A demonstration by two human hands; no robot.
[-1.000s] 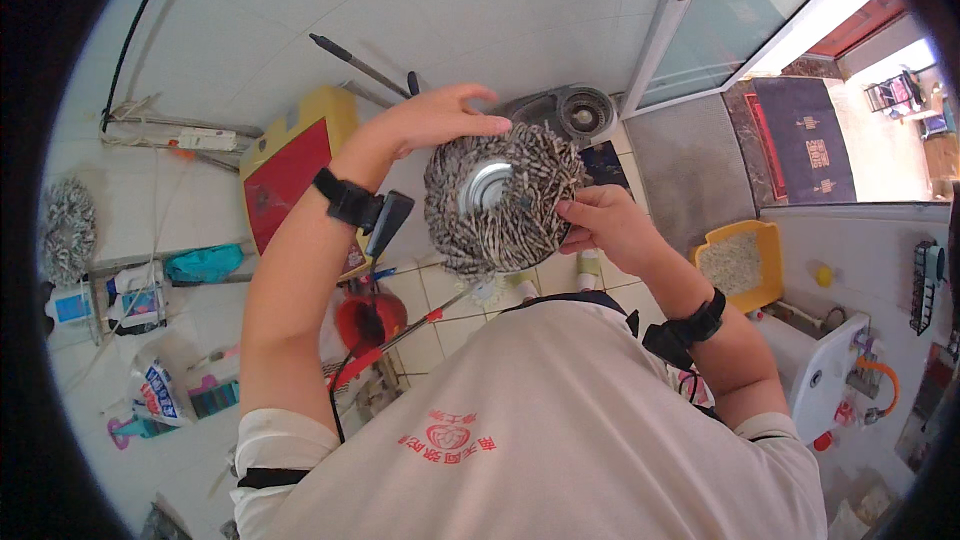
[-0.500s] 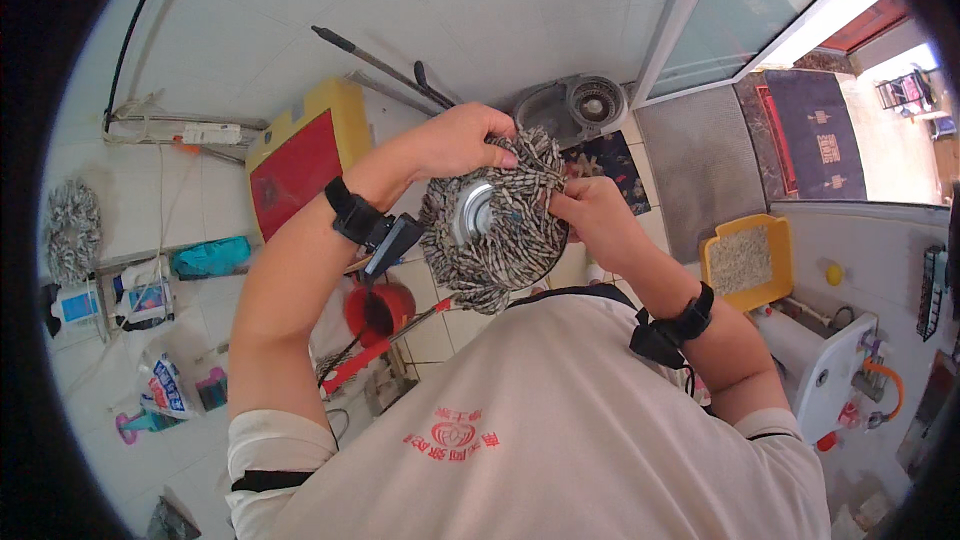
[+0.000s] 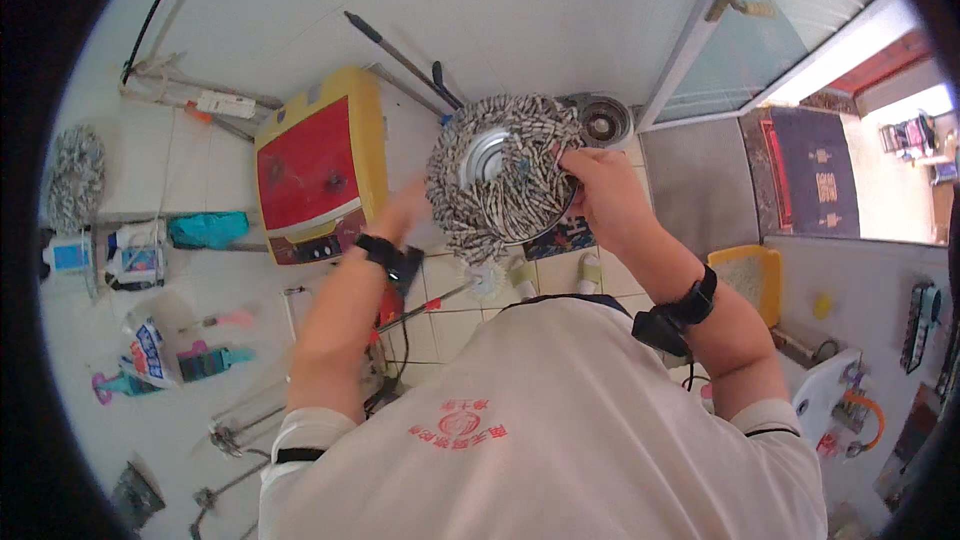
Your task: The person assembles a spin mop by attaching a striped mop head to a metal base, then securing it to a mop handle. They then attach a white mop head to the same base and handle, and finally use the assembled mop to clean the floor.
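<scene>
Mop head (image 3: pixel 508 180) in right grip (image 3: pixel 612 188)

Held before the chest (image 3: pixel 570 390), edge pinched; blurred left grip (image 3: pixel 402 210) just beside it, open or closed I cannot tell. Working the strands (image 3: pixel 478 218) seems in hand; next calls for a steady hold.

The mop head (image 3: pixel 532 182) was round and fitted with thick, loose strands in mottled grey, black and off-white. A silvery, ringed disc (image 3: pixel 486 156) was seated in the strand face, left of centre; strands overlapped its right side. The strand face was turned into view. The mop head was supported in mid-air, its right edge gripped by the right hand (image 3: pixel 612 190).
</scene>
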